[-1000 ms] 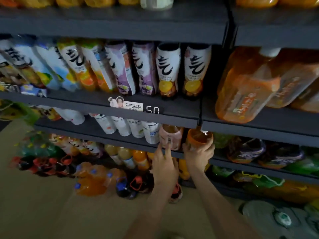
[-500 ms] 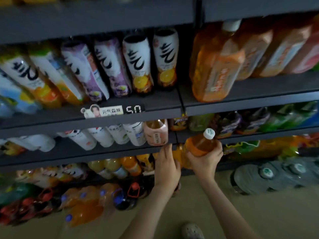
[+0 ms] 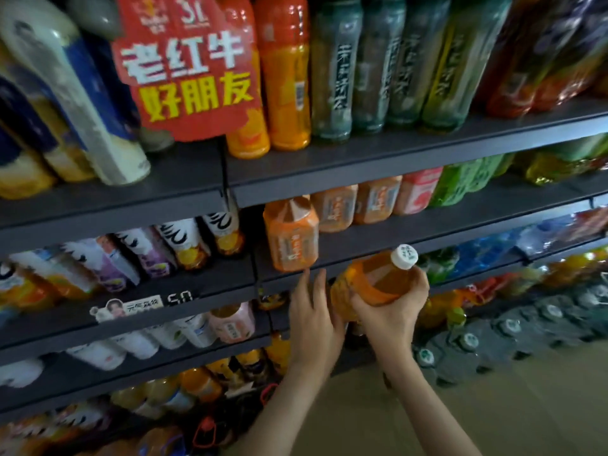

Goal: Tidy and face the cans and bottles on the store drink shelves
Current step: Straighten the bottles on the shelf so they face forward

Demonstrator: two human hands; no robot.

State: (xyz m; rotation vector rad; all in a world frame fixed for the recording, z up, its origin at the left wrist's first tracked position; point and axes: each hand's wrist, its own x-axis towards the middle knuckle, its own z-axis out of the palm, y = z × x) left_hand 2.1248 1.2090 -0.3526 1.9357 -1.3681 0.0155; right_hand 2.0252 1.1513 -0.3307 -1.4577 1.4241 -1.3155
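Dark tiered shelves [image 3: 394, 162]; upright orange bottles [image 3: 285, 93], green bottles [image 3: 332, 80] on top tier.

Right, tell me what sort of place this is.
Most likely a shop's drinks aisle: dark shelves packed with rows of bottled drinks, a price tag on a shelf edge, and a red promotional sign in front of the top row.
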